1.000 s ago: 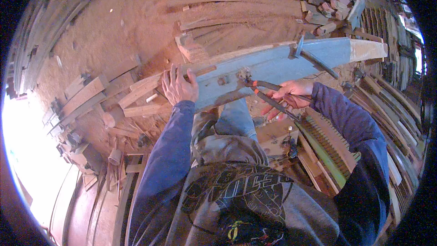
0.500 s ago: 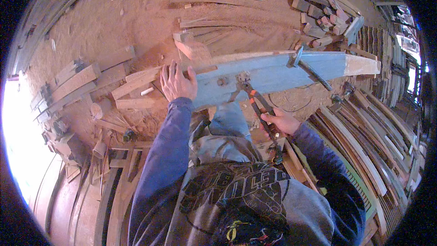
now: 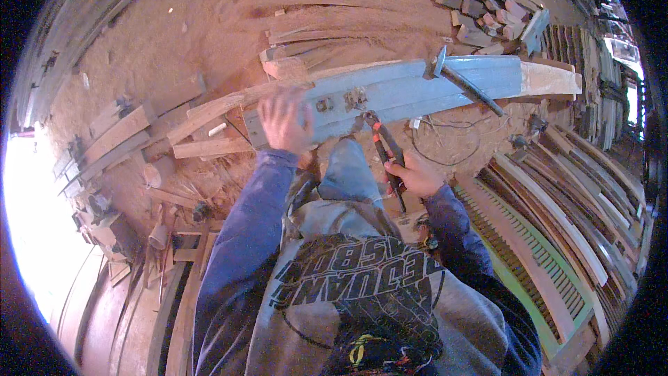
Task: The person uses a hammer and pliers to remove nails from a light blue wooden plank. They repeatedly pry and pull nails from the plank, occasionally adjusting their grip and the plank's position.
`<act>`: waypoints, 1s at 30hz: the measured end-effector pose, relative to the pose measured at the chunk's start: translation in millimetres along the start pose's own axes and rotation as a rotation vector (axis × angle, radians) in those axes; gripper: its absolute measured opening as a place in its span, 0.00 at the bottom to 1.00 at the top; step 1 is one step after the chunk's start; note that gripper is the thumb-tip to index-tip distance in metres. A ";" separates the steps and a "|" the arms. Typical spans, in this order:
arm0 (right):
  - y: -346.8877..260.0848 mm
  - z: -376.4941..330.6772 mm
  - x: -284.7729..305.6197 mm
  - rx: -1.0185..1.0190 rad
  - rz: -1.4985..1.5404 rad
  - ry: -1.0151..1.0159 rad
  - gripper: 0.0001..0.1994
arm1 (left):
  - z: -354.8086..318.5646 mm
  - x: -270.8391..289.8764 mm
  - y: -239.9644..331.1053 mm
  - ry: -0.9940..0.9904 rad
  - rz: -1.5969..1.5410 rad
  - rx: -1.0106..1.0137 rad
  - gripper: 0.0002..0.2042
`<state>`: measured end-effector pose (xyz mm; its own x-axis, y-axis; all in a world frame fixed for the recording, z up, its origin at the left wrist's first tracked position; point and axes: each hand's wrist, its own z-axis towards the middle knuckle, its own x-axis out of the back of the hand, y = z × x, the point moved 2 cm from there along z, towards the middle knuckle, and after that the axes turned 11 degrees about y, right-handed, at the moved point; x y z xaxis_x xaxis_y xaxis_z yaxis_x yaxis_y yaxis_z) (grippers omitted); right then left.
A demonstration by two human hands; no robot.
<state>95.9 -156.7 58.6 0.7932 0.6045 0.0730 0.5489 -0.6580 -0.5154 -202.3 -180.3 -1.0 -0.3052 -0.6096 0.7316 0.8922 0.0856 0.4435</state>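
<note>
A long board with worn blue paint [image 3: 403,90] lies across in front of me, its right end bare wood. My right hand [image 3: 417,175] is closed around pliers [image 3: 386,150] with black and orange handles. Their jaws are at the board's near edge, just below a dark rough patch [image 3: 355,98]; whether they grip anything is too small to tell. Over the board's left end is my left hand [image 3: 284,120], blurred, with fingers stretched out and nothing seen in it. A hammer [image 3: 470,89] with a dark handle rests across the board towards the right.
Wood offcuts [image 3: 480,14] are heaped at the far right. Long slats [image 3: 557,195] and a green slatted panel [image 3: 522,264] lie on the near right. Loose planks [image 3: 118,129] are on the left. A thin cable [image 3: 445,160] curls beside the board on the sawdust-covered ground.
The pliers have come off the dark patch towards me, to the board's near edge. My left hand, flat on the board's left end before, has shifted slightly right and is blurred.
</note>
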 end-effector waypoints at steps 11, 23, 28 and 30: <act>15.8 -18.9 -8.1 0.089 0.104 -0.015 0.11 | -7.2 -6.4 64.6 -0.059 -0.296 0.223 0.10; 13.7 77.1 -98.9 0.498 -0.202 -0.180 0.25 | -48.2 25.0 -21.0 0.098 0.051 0.372 0.11; 22.6 107.5 -105.4 0.335 -0.138 -0.317 0.23 | -56.2 19.9 -16.9 0.087 0.115 0.267 0.13; 18.4 105.2 -101.8 0.253 0.041 -0.445 0.25 | -56.8 18.1 -16.3 0.040 0.061 0.324 0.14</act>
<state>-2.4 -183.2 -48.2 0.5932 0.7495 -0.2937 0.3951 -0.5890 -0.7049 -203.4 -237.5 -24.4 -0.2356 -0.6256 0.7437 0.7544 0.3647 0.5458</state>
